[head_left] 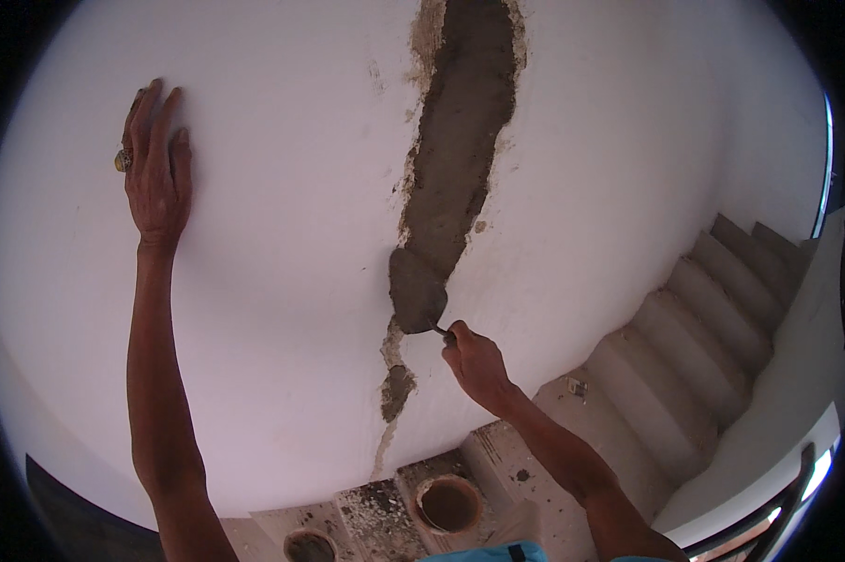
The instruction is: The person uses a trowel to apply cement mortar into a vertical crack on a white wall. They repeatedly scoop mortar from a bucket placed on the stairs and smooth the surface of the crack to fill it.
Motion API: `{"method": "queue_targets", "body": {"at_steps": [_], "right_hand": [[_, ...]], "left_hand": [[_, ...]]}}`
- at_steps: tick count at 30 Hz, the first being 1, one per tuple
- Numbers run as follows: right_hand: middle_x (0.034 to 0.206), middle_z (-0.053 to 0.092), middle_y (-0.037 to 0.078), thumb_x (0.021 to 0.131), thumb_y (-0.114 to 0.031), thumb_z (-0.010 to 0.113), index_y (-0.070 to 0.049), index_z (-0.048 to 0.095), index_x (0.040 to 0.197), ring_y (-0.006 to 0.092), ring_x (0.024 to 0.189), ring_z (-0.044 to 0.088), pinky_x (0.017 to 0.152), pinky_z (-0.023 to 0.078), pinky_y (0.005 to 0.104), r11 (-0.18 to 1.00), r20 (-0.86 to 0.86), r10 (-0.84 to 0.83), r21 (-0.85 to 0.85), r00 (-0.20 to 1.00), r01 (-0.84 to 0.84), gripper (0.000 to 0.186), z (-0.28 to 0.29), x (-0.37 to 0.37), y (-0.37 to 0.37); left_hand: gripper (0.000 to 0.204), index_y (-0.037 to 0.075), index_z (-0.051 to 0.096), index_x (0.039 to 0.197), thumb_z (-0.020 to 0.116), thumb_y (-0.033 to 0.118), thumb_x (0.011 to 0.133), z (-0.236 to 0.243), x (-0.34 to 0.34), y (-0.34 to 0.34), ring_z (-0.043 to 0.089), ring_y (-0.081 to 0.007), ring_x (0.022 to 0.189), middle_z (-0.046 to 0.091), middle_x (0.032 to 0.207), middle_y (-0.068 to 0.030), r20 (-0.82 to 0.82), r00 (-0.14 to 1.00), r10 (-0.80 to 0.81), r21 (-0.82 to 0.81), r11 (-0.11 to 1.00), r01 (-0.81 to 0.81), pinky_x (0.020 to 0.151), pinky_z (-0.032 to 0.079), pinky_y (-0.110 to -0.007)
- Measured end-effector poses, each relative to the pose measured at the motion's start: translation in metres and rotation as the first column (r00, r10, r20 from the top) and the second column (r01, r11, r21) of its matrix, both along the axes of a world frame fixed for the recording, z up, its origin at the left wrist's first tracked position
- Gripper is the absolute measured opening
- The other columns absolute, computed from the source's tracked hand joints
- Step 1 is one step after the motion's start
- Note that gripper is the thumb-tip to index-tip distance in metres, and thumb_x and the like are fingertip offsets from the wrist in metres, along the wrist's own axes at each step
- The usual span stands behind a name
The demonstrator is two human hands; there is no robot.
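Observation:
A white wall (282, 234) fills most of the view, with a long strip of wet grey mortar (460, 140) running down its middle. My right hand (477, 368) is closed round the handle of a trowel (417, 292), whose mortar-smeared blade lies against the lower end of the strip. Below the blade a narrow rough crack (399, 391) continues down, partly patched with grey. Up on the left, my left hand (158, 173) rests flat on the wall with its fingers stretched out and holds nothing; a ring with a yellowish stone (122, 160) shows on one finger.
Concrete stairs (670, 379) climb to the right beside the wall. At my feet are speckled, mortar-spattered steps (385, 525), a round tub (448, 504) and a smaller round container (309, 546). A small box-like scrap (576, 385) lies on the landing. A dark railing (797, 496) stands at lower right.

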State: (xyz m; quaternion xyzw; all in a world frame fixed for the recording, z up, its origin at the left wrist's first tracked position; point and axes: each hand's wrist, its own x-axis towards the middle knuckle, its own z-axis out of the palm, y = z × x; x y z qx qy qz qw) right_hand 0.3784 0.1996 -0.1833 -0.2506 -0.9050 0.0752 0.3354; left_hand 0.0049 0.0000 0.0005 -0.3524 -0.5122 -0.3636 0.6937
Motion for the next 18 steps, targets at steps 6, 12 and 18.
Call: {"method": "queue_targets", "body": {"at_steps": [6,12,18], "right_hand": [[0.075,0.060,0.023,0.086,-0.008,0.059,0.001,0.048,0.098,0.0426,0.071,0.062,0.062,0.049,0.0492,0.999,-0.216,0.018,0.036,0.976,-0.011,0.018,0.060,-0.017,0.011],[0.081,0.061,0.024,0.087,-0.011,0.059,0.003,0.047,0.103,0.0440,0.071,0.063,0.060,0.052,0.0494,0.965,-0.201,-0.129,0.202,0.971,0.170,0.024,0.042,-0.047,0.022],[0.084,0.061,0.025,0.090,-0.012,0.055,0.002,0.045,0.105,0.0436,0.071,0.064,0.062,0.053,0.0522,0.979,-0.009,-0.203,-0.023,0.979,0.203,0.023,-0.003,-0.039,0.002]], "left_hand": [[0.038,0.017,0.053,0.136,0.049,0.013,0.099,0.000,-0.004,-0.001,0.038,-0.0256,0.139,0.044,0.148,-0.0046,-0.026,0.999,0.032,-0.006,0.999,-0.032,0.110,0.041,-0.043],[0.038,0.017,0.053,0.136,0.049,0.013,0.099,0.002,-0.006,0.002,0.038,-0.0257,0.139,0.044,0.148,-0.0046,-0.045,0.999,0.021,0.008,1.000,-0.021,0.110,0.041,-0.044],[0.037,0.017,0.053,0.135,0.050,0.015,0.099,0.001,-0.010,0.003,0.039,-0.0262,0.139,0.044,0.148,-0.0043,-0.031,0.999,0.021,0.010,1.000,-0.021,0.110,0.042,-0.044]]}}
